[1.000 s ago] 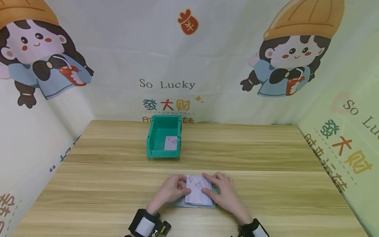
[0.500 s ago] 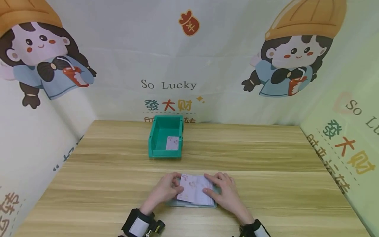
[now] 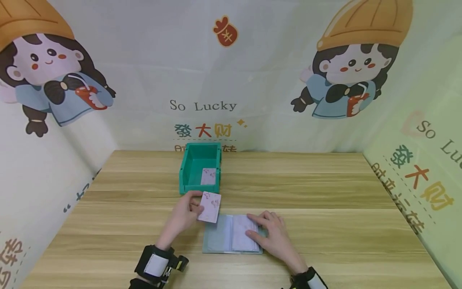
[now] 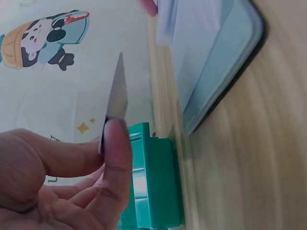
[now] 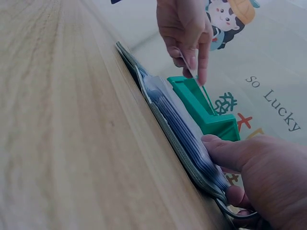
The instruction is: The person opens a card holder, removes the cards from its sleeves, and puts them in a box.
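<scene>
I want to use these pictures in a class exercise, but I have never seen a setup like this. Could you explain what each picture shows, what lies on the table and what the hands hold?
No machine here: a person works with bare hands, wearing one camera on the head and one on each wrist. The wide picture comes from the head and looks down at a wooden table. The two close-ups come from the wrists. On the table stands a green bin with one card in it. Nearer lies an open card album. The left hand pinches a patterned card above the table, between album and bin. The right hand rests flat on the album's right page.
</scene>
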The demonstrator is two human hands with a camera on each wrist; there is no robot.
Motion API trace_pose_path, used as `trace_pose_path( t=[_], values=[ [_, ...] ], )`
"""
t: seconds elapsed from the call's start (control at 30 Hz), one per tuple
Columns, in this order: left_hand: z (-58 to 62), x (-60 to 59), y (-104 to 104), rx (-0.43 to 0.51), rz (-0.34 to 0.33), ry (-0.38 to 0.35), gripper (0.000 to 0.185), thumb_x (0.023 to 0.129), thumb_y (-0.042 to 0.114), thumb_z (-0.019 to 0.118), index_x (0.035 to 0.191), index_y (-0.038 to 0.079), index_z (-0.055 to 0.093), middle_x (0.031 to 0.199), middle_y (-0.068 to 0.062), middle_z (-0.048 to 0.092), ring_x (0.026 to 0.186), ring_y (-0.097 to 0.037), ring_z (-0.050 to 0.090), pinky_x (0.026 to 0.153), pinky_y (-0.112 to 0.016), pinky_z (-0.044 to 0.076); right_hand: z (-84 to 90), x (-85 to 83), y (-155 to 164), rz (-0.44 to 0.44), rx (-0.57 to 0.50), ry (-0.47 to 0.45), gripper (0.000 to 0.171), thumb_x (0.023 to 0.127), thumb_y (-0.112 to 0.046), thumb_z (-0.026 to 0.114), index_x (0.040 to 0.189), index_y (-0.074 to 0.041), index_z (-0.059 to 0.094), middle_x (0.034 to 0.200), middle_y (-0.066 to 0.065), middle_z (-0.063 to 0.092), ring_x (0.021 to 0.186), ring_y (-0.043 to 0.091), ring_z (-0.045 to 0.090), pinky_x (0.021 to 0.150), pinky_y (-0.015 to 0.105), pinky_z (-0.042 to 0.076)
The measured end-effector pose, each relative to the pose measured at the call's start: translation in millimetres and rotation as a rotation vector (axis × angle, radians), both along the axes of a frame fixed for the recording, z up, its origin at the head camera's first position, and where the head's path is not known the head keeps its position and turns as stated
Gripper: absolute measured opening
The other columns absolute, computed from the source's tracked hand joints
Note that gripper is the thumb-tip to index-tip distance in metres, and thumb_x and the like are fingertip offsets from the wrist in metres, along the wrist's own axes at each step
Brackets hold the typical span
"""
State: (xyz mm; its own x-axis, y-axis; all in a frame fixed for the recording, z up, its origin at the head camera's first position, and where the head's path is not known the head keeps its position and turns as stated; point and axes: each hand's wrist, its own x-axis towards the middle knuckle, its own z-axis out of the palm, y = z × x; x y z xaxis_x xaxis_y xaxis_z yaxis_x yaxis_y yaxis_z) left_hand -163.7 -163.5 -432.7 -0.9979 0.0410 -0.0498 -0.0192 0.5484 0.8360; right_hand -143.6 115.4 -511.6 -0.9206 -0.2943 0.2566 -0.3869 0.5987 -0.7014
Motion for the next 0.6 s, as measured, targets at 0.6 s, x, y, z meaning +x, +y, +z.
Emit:
trace_pose_path(
  t=[0.6],
  values=[
    [13.0,-51.7,-11.0,0.020,0.148,0.145,0.024,0.101,0.001,0.065,0.123,-0.010,0.066,0.111,-0.030,0.072,0.089,-0.029,0.067,0.067,-0.017,0.047,0.6,-0.1,-0.1,0.004,-0.001,0.003,0.041,0.090,-0.029,0.082,0.127,-0.012,0.076,0.091,-0.009,0.059,0.091,0.011,0.050,0.088,0.036,0.031]
  ],
)
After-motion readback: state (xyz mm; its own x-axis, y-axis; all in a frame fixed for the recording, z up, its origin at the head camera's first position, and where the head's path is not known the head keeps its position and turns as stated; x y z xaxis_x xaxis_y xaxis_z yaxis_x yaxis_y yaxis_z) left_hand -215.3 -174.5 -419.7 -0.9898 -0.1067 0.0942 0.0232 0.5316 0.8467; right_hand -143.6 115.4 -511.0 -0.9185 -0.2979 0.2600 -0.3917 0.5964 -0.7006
